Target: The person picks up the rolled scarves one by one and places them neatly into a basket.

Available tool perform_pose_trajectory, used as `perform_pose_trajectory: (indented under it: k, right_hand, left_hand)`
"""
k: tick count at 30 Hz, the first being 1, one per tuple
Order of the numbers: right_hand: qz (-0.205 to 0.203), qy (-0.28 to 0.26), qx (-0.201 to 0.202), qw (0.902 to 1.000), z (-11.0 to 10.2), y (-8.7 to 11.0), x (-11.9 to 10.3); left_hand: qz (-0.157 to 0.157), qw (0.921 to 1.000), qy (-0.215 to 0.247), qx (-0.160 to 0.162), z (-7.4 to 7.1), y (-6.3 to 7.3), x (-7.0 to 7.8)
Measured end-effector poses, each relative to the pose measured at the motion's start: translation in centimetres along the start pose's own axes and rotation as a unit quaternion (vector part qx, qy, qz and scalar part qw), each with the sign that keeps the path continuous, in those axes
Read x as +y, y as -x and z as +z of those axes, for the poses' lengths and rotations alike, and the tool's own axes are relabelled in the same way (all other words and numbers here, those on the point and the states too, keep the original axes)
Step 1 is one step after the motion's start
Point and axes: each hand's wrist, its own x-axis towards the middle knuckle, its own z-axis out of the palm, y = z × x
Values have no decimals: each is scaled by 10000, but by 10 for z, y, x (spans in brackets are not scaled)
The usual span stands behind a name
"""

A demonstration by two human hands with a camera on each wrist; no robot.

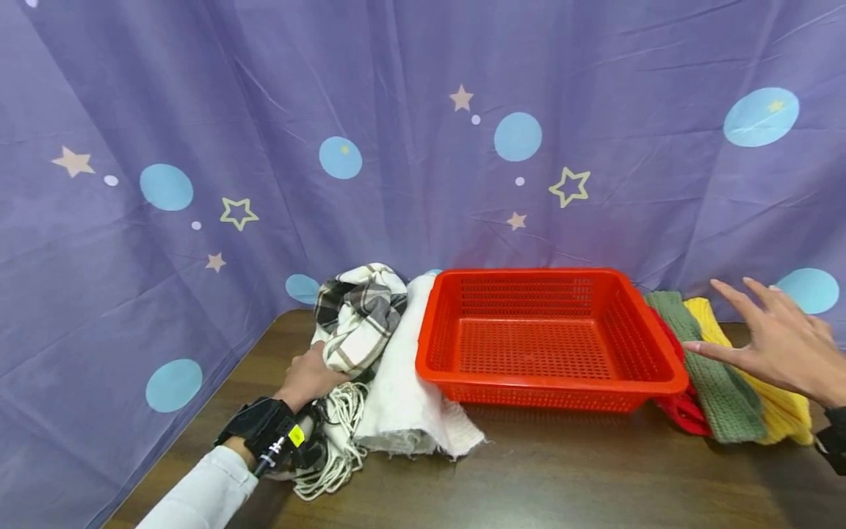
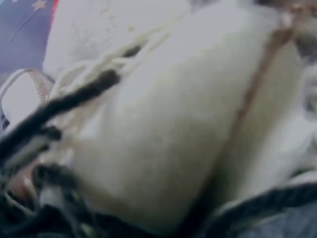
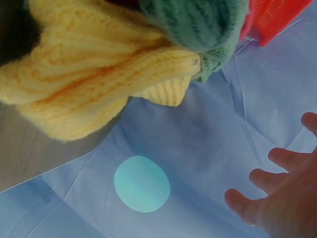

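At the left of the head view lies a bunched black, white and grey plaid scarf (image 1: 370, 301) with long fringe. My left hand (image 1: 309, 378) grips its near side, the fingertips partly hidden by the cloth. In the left wrist view the pale scarf cloth (image 2: 163, 114) fills most of the picture, blurred, with dark fringe cords across it. My right hand (image 1: 783, 342) hovers above a yellow knitted scarf (image 1: 786, 404) and a green one (image 1: 717, 382), its fingers spread and holding nothing. The right wrist view shows its fingertips apart from the yellow scarf (image 3: 99, 74).
A red plastic basket (image 1: 535, 349), with nothing in it, stands mid-table. A folded white cloth (image 1: 399, 397) lies between it and the plaid scarf. Some red cloth (image 1: 687, 411) shows at the basket's right. Behind the wooden table (image 1: 548, 470) hangs a purple curtain (image 1: 410, 88).
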Motion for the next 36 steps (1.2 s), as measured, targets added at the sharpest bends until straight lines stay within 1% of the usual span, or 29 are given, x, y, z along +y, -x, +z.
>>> perform_pose_trajectory:
  k: [2, 4, 7, 9, 14, 18, 22, 26, 29, 33, 36]
  right_hand:
    - [4, 0, -18, 10000, -1, 0, -1]
    - [22, -4, -40, 10000, -2, 0, -3]
    - [22, 12, -15, 10000, -5, 0, -3]
    - [-16, 9, 36, 10000, -7, -2, -3]
    - [-183, 10, 167, 9997, -12, -11, -6]
    - [-199, -49, 54, 9998, -17, -17, -16]
    - [-276, -200, -20, 9994, -23, -24, -26]
    - [-398, -315, -94, 9987, -32, -32, -40]
    - [-554, -340, -173, 9977, -38, -40, -54]
    - [-844, -481, -207, 9951, -44, -52, -77]
    - [-1057, -687, -144, 9919, -49, -60, -97]
  left_hand:
    - [99, 9999, -6, 133, 0, 0, -4]
    - [96, 9995, 29, 303, -1, 0, -6]
    - [31, 9983, 113, 566, -9, -1, -4]
    - [52, 9969, 126, 771, -20, -2, 0]
    - [370, 9907, 5, 1306, -55, -6, 8]
    - [408, 9851, 72, 1669, -79, -8, 16]
    - [481, 9790, 113, 1979, -98, -10, 26]
    - [606, 9711, 206, 2297, -114, -12, 38]
    - [666, 9658, 291, 2490, -127, -12, 51]
    - [771, 9605, 372, 2649, -142, -11, 75]
    - [889, 9561, 484, 2748, -149, -11, 95]
